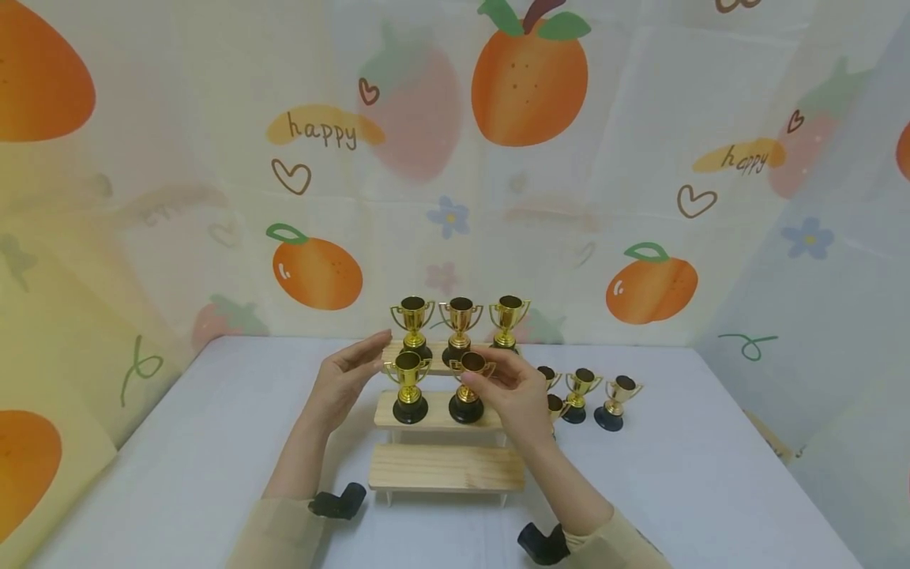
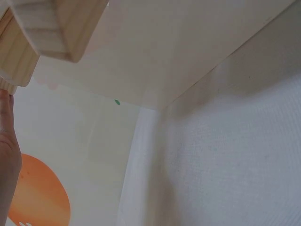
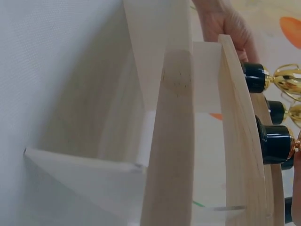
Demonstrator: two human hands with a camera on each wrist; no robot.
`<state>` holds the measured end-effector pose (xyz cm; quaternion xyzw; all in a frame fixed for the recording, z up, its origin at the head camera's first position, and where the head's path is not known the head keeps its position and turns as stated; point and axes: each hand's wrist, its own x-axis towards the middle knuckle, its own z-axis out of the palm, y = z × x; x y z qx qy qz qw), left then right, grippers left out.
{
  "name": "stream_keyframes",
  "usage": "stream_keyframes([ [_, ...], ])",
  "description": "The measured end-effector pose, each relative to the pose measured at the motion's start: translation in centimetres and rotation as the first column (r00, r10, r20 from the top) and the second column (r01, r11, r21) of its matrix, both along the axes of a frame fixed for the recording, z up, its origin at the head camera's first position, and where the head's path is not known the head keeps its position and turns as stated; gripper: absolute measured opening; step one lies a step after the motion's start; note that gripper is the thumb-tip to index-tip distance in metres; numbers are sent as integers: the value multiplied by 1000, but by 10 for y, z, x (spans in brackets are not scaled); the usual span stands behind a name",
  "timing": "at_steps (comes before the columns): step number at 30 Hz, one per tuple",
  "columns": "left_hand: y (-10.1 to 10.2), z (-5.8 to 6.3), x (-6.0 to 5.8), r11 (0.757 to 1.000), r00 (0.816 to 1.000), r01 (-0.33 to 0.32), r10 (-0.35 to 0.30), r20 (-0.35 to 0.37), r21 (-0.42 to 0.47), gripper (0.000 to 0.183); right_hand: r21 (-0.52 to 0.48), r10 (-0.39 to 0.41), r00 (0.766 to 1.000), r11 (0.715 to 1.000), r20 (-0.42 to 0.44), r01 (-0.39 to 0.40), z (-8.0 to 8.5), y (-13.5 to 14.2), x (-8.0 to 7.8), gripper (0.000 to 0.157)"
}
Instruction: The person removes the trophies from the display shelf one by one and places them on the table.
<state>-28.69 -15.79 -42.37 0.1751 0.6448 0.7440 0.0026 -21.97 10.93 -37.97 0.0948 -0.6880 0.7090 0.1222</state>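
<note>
A three-tier wooden display stand (image 1: 446, 468) stands on the table. Small gold trophy cups with black bases line its top tier, among them a left one (image 1: 412, 318). Another trophy (image 1: 408, 379) is upright at the left of the middle tier. Right of it, my right hand (image 1: 517, 391) pinches a trophy (image 1: 466, 408) between thumb and fingers, its base at the middle tier's surface. My left hand (image 1: 347, 378) is at the left end of the upper tier, fingers extended; in the left wrist view its fingers (image 2: 5, 113) meet a plank end.
Several more trophies stand on the table right of the stand, including one at the outer right (image 1: 618, 403); my right hand partly covers others. The lowest plank (image 3: 171, 141) bears no trophy. A fruit-printed cloth (image 1: 455, 197) hangs behind the white table (image 1: 213, 442).
</note>
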Motion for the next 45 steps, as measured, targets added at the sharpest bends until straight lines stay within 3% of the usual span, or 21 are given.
stream_keyframes([
  [21,1,0,1,1000,1000,5,-5,2,10,54,48,-77,997,996,33,75,7,34,10,38],
  [39,1,0,1,1000,1000,2,-2,4,-1,53,30,-105,994,994,-6,106,9,69,20,38],
  [45,0,0,0,1000,1000,1,-1,-3,3,53,58,-156,988,986,4,155,8,79,21,37],
])
